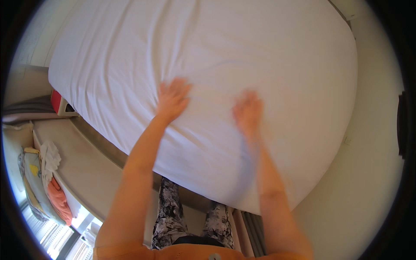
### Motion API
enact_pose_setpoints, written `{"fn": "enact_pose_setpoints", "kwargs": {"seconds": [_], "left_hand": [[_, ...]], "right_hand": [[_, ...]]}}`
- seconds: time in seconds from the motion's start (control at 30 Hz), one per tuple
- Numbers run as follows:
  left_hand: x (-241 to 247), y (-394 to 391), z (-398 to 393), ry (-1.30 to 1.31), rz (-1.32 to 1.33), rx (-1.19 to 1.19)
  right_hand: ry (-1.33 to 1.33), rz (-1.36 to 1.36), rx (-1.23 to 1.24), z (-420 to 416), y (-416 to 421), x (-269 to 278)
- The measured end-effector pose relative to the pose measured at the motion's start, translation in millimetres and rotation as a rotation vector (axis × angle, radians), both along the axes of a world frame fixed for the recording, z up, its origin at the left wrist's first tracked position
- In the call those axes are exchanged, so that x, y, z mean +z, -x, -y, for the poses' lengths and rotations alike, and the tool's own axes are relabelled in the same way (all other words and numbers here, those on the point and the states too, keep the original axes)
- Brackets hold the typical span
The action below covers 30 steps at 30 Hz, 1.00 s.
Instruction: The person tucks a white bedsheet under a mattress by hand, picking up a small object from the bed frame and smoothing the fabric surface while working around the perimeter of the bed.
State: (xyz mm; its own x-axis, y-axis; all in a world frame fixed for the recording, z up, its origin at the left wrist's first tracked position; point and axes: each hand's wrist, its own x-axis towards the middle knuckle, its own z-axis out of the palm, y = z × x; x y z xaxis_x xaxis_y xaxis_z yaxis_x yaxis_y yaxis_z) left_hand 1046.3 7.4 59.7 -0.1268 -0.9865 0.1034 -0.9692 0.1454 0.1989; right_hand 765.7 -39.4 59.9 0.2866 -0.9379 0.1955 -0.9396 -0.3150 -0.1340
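A white sheet (292, 81) covers a large mattress in front of me. Left of the middle, my left hand (173, 99) lies on it palm down, fingers spread, with nothing held. Folds run from around this hand to the upper left. My right hand (248, 112) is over the right-hand part of the sheet, blurred by motion; its fingers look extended and no object shows in it. Whether it touches the cloth cannot be told. To the right the fabric lies smoother.
A red and white box (61, 104) stands by the bed's left edge. Bundled cloths, one orange (59, 200), lie at the lower left by a window. A pale wall (370, 97) runs along the right side. Grey and pink curtains (253, 227) hang at the bottom.
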Motion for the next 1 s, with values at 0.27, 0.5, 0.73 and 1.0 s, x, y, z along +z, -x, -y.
{"fn": "enact_pose_setpoints", "kwargs": {"seconds": [0.27, 0.5, 0.73, 1.0], "left_hand": [[62, -188, -185, -0.537, 0.251, 0.785], [24, -116, -64, -0.037, 0.064, 0.372], [25, 30, 141, 0.05, -0.14, -0.124], [9, -97, 114, 0.046, 0.181, 0.158]], "right_hand": [[-0.598, 0.252, 0.663, -184, -72, 47], [-0.274, 0.274, 0.759, -91, -31, 36], [0.141, 0.208, -0.119, 141, -11, 24], [-0.179, 0.436, 0.197, 45, -150, -8]]}}
